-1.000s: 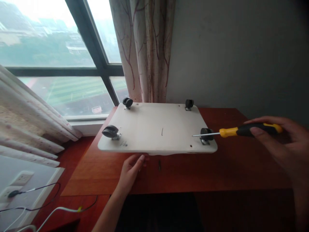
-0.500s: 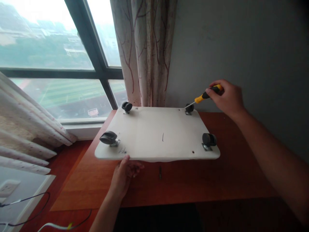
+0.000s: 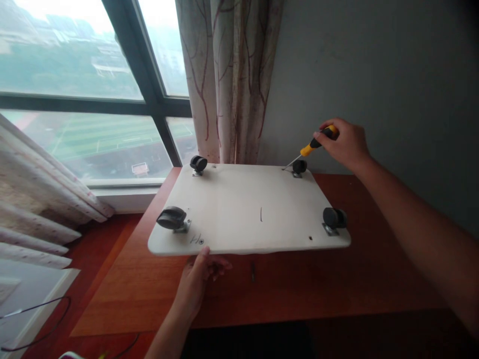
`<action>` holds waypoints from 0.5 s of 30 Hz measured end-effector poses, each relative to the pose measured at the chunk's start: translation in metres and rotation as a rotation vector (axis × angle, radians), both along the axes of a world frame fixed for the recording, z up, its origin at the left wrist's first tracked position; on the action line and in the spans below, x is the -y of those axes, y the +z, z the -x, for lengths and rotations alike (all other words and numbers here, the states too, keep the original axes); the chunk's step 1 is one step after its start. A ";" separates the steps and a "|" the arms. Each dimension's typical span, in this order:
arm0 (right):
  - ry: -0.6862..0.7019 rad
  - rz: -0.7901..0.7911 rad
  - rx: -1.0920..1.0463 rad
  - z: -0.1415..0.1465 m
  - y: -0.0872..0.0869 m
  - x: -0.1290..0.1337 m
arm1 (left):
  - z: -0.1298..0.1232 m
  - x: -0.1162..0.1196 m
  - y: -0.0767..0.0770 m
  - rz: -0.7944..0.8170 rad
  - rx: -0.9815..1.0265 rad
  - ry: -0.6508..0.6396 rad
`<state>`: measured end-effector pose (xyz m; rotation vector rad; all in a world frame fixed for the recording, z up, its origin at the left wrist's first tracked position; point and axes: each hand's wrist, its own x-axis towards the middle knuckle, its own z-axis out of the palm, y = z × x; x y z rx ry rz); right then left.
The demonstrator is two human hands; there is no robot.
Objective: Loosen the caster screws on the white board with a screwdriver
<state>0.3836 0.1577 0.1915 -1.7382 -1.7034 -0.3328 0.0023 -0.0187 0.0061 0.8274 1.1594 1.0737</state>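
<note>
A white board [image 3: 239,204] with rounded corners lies above the table, a black caster on a metal plate near each corner. My right hand [image 3: 346,142] is closed around the yellow-and-black handle of a screwdriver [image 3: 312,144]. The screwdriver slants down to the left, its tip at a hole by the board's far edge, beside the far right caster [image 3: 299,166]. At the front edge, my left hand [image 3: 202,271] grips the board, thumb on the rim and fingers below it. Near that thumb is a screw hole [image 3: 201,242], left of which are pen marks; the near left caster [image 3: 172,218] stands behind.
The reddish-brown wooden table [image 3: 130,294] carries a small dark slim object [image 3: 253,271] in front of the board. Behind are a patterned curtain [image 3: 232,85], a grey wall [image 3: 366,75] and a window at left. A black cable [image 3: 62,319] hangs at the lower left.
My right hand has moved slightly left and up in the view, and the screwdriver tip now meets the hole by the far edge. The view has shifted slightly; my left hand stays at the front edge.
</note>
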 end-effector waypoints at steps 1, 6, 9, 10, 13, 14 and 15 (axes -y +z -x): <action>0.010 -0.002 0.007 0.000 0.000 -0.002 | 0.000 0.000 -0.001 -0.007 -0.002 0.000; 0.097 -0.014 0.057 0.007 0.006 -0.012 | 0.000 0.001 -0.005 -0.035 -0.015 0.000; 0.177 0.026 0.112 0.017 0.012 -0.014 | 0.000 0.001 -0.006 -0.043 -0.022 0.002; 0.191 0.039 0.132 0.021 0.014 -0.015 | 0.000 0.001 -0.005 -0.046 -0.022 0.003; 0.217 0.065 0.179 0.029 0.017 -0.018 | -0.001 0.001 -0.003 -0.053 -0.025 0.015; 0.220 0.065 0.185 0.031 0.017 -0.020 | -0.001 0.002 -0.002 -0.056 -0.031 0.016; 0.229 0.067 0.190 0.033 0.017 -0.021 | -0.001 0.002 -0.001 -0.058 -0.038 0.018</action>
